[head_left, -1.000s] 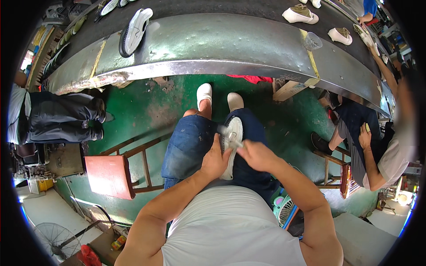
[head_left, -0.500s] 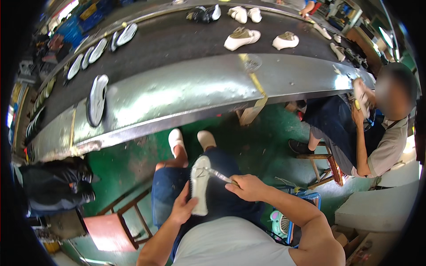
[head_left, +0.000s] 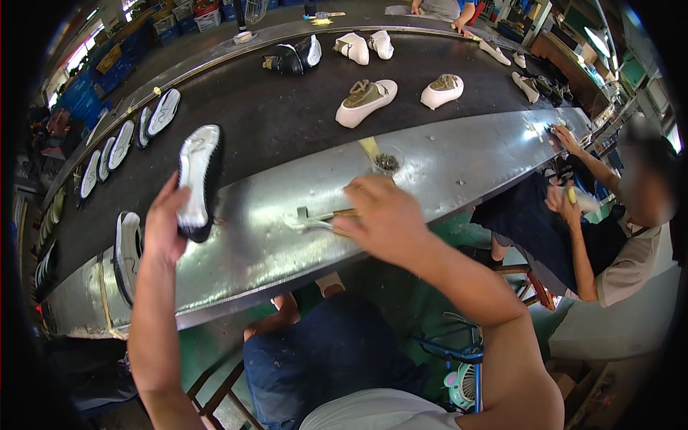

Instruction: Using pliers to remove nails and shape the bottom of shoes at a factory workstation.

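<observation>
Shoe (head_left: 198, 172) with white sole up is clamped in our left hand (head_left: 166, 223), above the surface (head_left: 265, 183), and we see a second upturned shoe (head_left: 127, 254) just left of that hand. Our right hand (head_left: 387, 218) has bent fingers at the handle end of a metal tool (head_left: 308, 220), left of it; we can't tell if they're closed on it. Just beyond it, we note a cup (head_left: 388, 163) with dark bits.
</observation>
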Demonstrator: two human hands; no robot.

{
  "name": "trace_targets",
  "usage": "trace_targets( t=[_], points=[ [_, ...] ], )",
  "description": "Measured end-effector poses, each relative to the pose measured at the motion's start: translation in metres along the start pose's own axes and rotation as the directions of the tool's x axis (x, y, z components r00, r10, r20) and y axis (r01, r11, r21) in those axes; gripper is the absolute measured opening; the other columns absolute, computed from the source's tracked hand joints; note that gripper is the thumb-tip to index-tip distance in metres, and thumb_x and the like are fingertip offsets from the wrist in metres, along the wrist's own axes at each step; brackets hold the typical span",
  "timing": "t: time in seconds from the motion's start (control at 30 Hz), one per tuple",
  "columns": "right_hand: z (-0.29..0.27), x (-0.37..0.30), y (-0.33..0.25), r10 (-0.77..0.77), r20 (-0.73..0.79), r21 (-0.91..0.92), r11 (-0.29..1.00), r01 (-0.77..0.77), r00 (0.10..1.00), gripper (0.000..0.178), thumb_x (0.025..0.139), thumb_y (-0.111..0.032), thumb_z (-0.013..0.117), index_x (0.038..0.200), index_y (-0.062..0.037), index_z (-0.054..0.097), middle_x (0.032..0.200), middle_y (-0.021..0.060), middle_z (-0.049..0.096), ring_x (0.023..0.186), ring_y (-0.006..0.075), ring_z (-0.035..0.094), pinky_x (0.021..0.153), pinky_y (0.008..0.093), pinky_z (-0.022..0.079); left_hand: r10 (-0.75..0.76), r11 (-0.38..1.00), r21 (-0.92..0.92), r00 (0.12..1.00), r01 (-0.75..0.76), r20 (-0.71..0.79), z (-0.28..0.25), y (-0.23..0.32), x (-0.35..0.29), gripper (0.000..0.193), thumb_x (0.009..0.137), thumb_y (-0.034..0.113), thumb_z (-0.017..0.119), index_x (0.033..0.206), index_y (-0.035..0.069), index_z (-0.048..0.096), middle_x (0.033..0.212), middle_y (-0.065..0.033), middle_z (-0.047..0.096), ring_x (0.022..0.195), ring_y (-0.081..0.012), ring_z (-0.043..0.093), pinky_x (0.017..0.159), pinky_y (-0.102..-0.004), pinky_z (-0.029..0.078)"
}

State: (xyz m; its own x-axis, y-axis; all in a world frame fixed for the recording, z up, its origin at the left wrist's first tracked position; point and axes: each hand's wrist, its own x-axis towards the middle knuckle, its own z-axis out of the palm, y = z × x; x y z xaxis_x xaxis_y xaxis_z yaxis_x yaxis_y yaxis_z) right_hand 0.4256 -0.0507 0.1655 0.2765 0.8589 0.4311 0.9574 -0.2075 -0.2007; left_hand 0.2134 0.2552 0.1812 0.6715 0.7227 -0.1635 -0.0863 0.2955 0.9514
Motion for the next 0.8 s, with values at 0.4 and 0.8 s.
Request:
trace_targets(
  t=[0.4, 0.8],
  points=[
    [0.051, 0.089, 0.33, 0.838, -0.321, 0.138, 0.502, -0.854, 0.441, 0.068, 0.085, -0.049, 0.071, 0.117, 0.0101, 0.06, 0.125, 0.0297, 0.062, 0.12, 0.0399, 0.059, 0.103, 0.0431, 0.046, 0.185, -0.56, 0.782, 0.879, -0.272, 0.439, -0.07, -0.019, 0.129, 0.039, 0.088, 0.017, 0.068, 0.122, -0.001, 0.064, 0.148, -0.0176, 0.047, 0.15, -0.0376, 0.022, 0.117, -0.0542, 0.029],
    [0.068, 0.111, 0.411, 0.906, -0.345, 0.326, 0.359, -0.874, 0.244, 0.063, 0.086, -0.043, 0.07, 0.124, 0.005, 0.057, 0.119, 0.0271, 0.065, 0.112, 0.0373, 0.066, 0.094, 0.0445, 0.054, 0.296, -0.024, 0.918, 0.874, -0.395, 0.384, -0.039, -0.054, 0.081, 0.037, 0.094, 0.015, 0.057, 0.123, -0.008, 0.058, 0.14, -0.0277, 0.051, 0.138, -0.0463, 0.041, 0.114, -0.0491, 0.035]
  ],
)
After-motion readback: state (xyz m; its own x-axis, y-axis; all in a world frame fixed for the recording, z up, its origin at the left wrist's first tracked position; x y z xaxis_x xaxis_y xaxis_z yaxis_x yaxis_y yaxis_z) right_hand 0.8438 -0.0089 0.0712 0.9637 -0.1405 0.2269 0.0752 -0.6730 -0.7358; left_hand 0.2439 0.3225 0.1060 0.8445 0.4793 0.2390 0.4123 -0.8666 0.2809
